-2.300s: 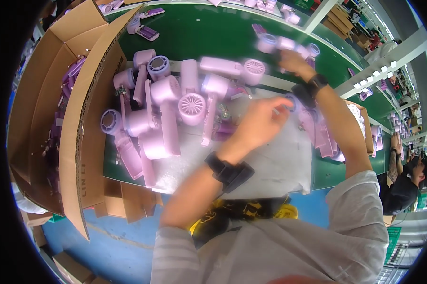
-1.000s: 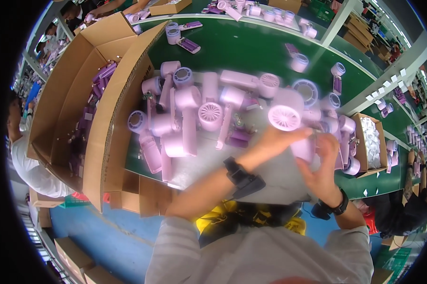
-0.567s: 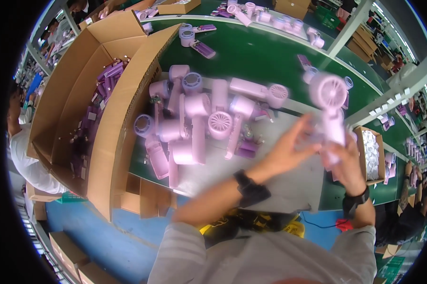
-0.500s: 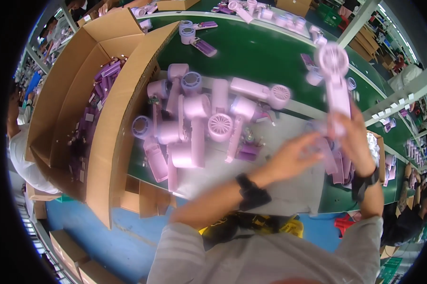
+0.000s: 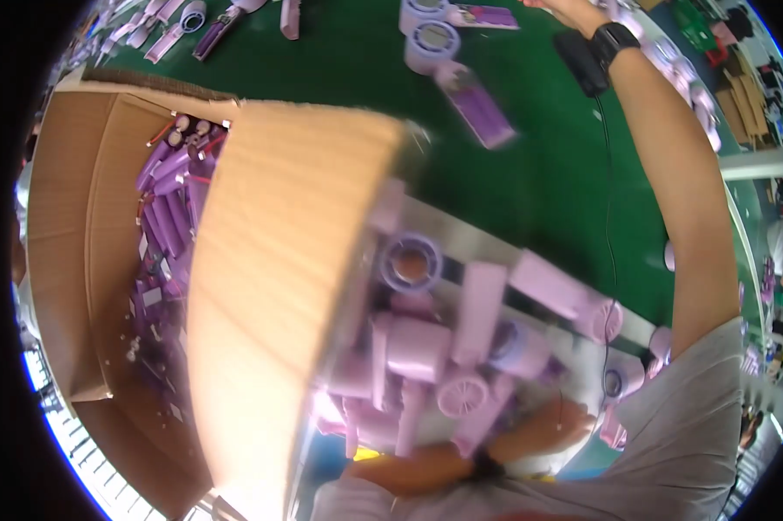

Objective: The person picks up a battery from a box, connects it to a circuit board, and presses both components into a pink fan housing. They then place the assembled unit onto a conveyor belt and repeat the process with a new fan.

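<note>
My right arm stretches to the far edge, where my right hand [image 5: 575,12] is partly cut off by the picture's top; what its fingers do does not show. Close to its wrist hangs a flat black box [image 5: 580,64] with a thin cable. My left hand [image 5: 555,427] is low over the grey mat, blurred, beside a heap of pink handheld fan parts [image 5: 419,347]. One fan part with a round grille [image 5: 463,393] lies nearest to it. Two fan bodies, one with an open purple handle [image 5: 478,106], lie left of my right hand.
A large open cardboard box [image 5: 70,217] holds many purple cylindrical cells [image 5: 170,217] at the left. Its raised flap [image 5: 279,260] stands between it and the heap. More fan parts [image 5: 183,26] lie at the far left of the green table [image 5: 530,200].
The view has swung toward the box and the far table. My right arm, which held up a pink handheld fan, now reaches far forward. That fan no longer shows.
</note>
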The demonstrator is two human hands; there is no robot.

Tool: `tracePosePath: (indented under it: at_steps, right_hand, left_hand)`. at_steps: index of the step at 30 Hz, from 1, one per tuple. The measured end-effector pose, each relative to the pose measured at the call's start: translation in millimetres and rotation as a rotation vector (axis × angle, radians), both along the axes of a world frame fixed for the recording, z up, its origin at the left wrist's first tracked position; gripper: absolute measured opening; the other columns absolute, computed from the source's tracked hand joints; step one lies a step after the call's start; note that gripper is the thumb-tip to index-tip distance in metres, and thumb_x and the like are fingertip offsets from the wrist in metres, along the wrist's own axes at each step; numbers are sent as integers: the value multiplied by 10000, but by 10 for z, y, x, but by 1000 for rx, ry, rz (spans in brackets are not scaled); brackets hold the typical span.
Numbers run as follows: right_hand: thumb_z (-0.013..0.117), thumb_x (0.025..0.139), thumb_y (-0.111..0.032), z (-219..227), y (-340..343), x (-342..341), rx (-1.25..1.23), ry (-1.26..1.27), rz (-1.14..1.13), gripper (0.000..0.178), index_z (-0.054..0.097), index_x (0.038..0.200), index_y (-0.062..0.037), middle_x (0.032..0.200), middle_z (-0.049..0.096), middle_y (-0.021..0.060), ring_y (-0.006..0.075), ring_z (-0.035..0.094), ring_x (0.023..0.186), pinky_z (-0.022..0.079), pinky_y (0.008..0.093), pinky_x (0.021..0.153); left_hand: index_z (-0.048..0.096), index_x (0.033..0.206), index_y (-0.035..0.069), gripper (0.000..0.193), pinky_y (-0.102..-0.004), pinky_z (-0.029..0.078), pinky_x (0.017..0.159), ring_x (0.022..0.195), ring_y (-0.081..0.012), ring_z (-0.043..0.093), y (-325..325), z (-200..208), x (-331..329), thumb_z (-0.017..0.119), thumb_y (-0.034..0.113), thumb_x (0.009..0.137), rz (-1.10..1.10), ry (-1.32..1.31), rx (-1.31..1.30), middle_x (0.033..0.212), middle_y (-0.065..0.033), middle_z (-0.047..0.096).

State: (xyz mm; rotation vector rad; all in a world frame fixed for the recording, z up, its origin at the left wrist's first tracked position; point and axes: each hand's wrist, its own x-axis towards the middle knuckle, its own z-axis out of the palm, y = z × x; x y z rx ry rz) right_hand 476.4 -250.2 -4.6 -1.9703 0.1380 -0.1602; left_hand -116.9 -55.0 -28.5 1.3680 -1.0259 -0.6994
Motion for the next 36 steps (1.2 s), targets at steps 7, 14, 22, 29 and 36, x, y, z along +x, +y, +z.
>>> tracePosePath:
  at_steps: [7, 14, 22, 29, 36]
  right_hand:
    - [687, 803, -200, 14, 499, 775, -445, -159, -130, 397, 571, 1043, 94, 782, 679, 188, 294, 691, 664, 560, 400, 587]
    - [658, 796, -248, -102, 16, 1011, -1101, -160, -124, 361, 640, 930, 88, 901, 665, 300, 416, 675, 845, 544, 480, 774]
    - [668, 818, -306, 593, 2097, 108, -823, -459, 510, 387, 641, 1061, -5, 1023, 665, 251, 402, 643, 965, 512, 466, 839]
    - [667, 852, -224, -474, 3262, 318, -1373, -245, -242, 373, 592, 1035, 92, 956, 665, 286, 367, 683, 841, 547, 425, 652]
    - [608, 849, -20, 634, 1850, 160, 223, 140, 430, 197, 581, 1027, 58, 768, 627, 142, 209, 624, 590, 498, 321, 476]
  left_hand:
    - [593, 1030, 34, 217, -385, 488, 690, 779, -270, 603, -95, 23, -40, 601, 186, 874, -128, 176, -9, 863, -109, 557]
    - [589, 1006, 27, 194, -387, 484, 675, 780, -266, 601, -204, -12, -128, 590, 172, 877, 36, 10, -140, 877, -114, 541]
    - [593, 1025, 24, 201, -389, 483, 678, 780, -271, 603, -68, 31, 35, 583, 167, 885, -7, 33, -59, 884, -117, 552]
    - [595, 1034, 27, 200, -389, 484, 680, 781, -277, 605, -146, 68, 7, 580, 165, 890, -42, 106, -60, 881, -119, 557]
    - [596, 1040, 29, 200, -390, 485, 682, 782, -282, 607, 0, 55, 18, 578, 164, 893, 27, 193, 4, 879, -121, 561]
